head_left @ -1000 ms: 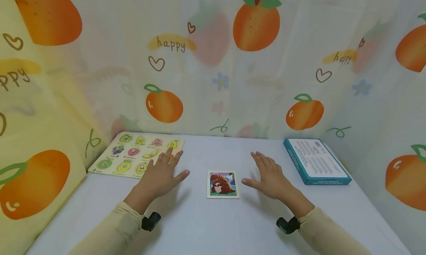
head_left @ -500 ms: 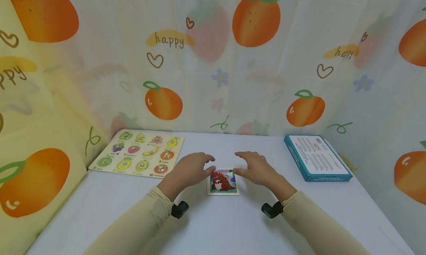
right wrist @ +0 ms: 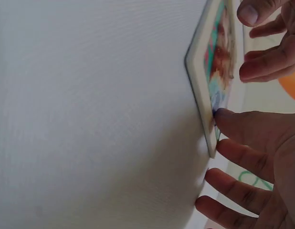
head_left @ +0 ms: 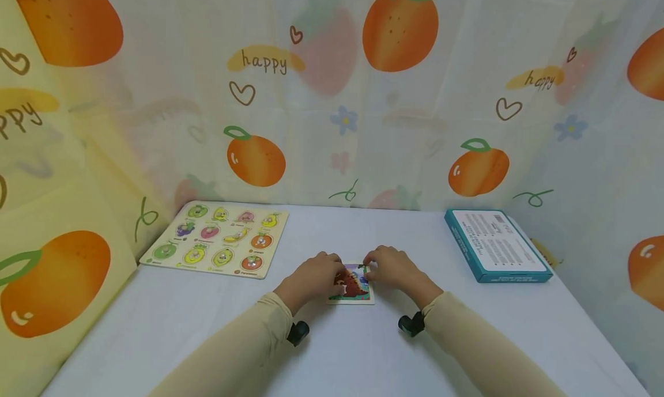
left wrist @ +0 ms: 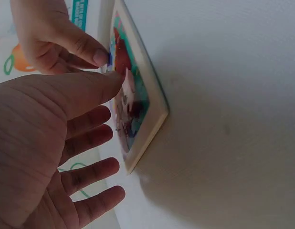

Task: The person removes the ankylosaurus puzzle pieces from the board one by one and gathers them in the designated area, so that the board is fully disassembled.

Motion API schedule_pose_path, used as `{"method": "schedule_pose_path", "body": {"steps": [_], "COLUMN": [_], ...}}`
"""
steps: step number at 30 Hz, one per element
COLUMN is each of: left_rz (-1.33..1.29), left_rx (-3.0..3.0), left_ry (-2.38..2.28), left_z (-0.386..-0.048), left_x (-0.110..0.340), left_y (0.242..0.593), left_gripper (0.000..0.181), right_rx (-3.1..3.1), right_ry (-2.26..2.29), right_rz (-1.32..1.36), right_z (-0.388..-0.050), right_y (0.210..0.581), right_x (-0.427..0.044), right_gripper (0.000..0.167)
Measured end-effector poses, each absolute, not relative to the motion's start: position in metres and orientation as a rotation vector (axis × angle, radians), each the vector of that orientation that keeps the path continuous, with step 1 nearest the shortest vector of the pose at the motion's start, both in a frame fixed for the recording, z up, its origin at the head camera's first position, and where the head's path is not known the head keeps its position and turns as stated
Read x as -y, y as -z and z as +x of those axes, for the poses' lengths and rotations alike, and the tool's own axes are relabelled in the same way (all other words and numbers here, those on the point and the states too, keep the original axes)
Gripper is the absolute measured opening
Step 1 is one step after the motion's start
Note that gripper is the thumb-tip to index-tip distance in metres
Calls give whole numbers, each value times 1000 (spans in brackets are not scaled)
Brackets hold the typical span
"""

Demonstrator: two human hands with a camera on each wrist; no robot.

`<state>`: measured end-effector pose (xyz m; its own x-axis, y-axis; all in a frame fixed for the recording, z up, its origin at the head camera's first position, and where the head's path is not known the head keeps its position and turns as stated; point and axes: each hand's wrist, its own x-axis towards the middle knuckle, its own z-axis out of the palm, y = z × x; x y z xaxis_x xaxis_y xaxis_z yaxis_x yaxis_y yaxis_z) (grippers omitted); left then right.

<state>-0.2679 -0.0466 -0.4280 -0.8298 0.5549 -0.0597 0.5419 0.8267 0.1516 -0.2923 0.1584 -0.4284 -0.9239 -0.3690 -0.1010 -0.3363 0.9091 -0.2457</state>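
A small square picture puzzle (head_left: 355, 290) with a red-brown dinosaur and a pale frame lies flat on the white table. My left hand (head_left: 313, 279) is over its left side and hides part of the picture. In the left wrist view the left thumb (left wrist: 97, 90) reaches over the picture, with the other fingers spread beyond the edge. My right hand (head_left: 396, 270) is at the upper right corner. The right thumb (right wrist: 247, 126) is at the picture's edge, apparently touching it, and the other fingers are outside the frame near the table. Neither hand is curled round the puzzle.
At the back left lies a fruit peg board (head_left: 223, 235) with several knobbed pieces. A teal box (head_left: 498, 244) with a white printed face lies at the back right. A fruit-printed curtain (head_left: 332, 97) rises behind the table (head_left: 358, 356).
Both hands have come inward from either side of the puzzle and lowered to its edges. Their spread fingers have bent more. The puzzle, peg board and box stay put.
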Motion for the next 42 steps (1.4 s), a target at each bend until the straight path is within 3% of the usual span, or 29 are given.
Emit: {"method": "schedule_pose_path", "body": {"steps": [26, 42], "left_rz": [866, 855], "left_rx": [-2932, -2944], "left_ry": [-143, -34], "left_z": [-264, -260], "left_x": [40, 36], "left_y": [436, 437], "left_gripper": [43, 42], "right_rx": [-3034, -2884], "right_ry": [173, 468], "right_rz": [-562, -565], "right_z": [-302, -314], "right_y": [429, 432], "right_x": [-157, -160], "right_gripper": [21, 25]}}
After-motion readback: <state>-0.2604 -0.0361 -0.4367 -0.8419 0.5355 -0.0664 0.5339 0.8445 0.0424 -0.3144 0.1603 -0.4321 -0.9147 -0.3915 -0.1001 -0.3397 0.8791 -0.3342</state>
